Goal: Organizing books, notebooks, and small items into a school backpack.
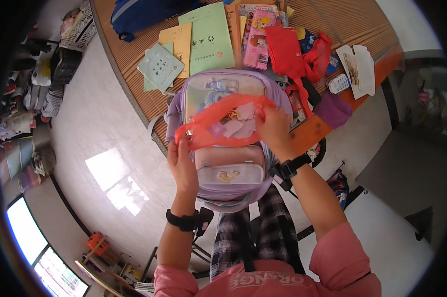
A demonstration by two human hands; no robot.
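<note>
Both hands stretch a thin red plastic bag point(205, 124) above a lilac school backpack point(231, 193). My left hand point(182, 159) pinches the bag's left end, and my right hand point(277, 130) grips its right side. Several paper scraps point(242, 128) lie inside the bag, with a small yellowish tangle point(231, 114) among them. The backpack lies on its back, front panel up, partly on the table and overhanging its near edge. A raised cartoon figure point(221, 89) decorates its upper panel, half covered by the bag.
Exercise books point(208, 41), a pink pencil case point(260, 41) and a red fabric pouch point(284, 48) lie on the mat-topped table point(130, 70) behind the backpack. At right are a purple cloth point(334, 110) and white papers point(364, 70). A blue bag point(153, 16) rests at the far left.
</note>
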